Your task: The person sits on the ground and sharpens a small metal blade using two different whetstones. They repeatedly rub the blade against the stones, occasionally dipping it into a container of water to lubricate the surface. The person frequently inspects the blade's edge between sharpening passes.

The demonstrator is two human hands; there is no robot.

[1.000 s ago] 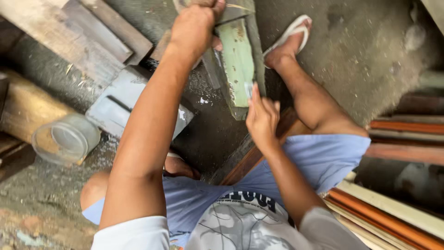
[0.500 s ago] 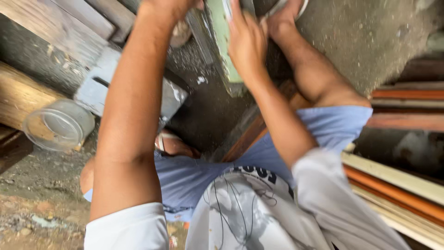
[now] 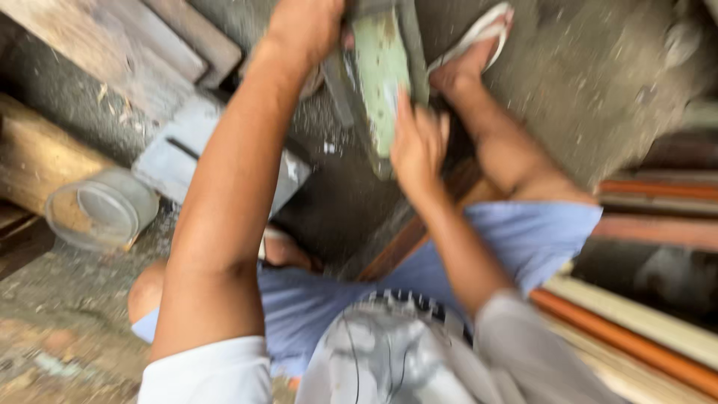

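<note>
Green-painted plank (image 3: 381, 82), worn and scuffed, lies on the concrete floor (image 3: 598, 82) in front of the seated person, running away from them toward the top of the view. Their left hand (image 3: 303, 26) sits at the far end of the plank, just left of it, closed around something there; the picture is too blurred and cut off to tell what it grips. The right hand (image 3: 417, 142) rests against the plank's near right edge, fingers (image 3: 404, 112) stretched up along the wood and pressed loosely together rather than wrapped around it. Just to the right, a foot in a white sandal (image 3: 479, 37) sits beside the plank's far end, near the right hand. To the left, a clear plastic jar (image 3: 101, 209) lies on its side beside a grey block (image 3: 187, 150), well apart from both hands. Orange and cream strips of wood (image 3: 643, 329) are stacked at the right.
</note>
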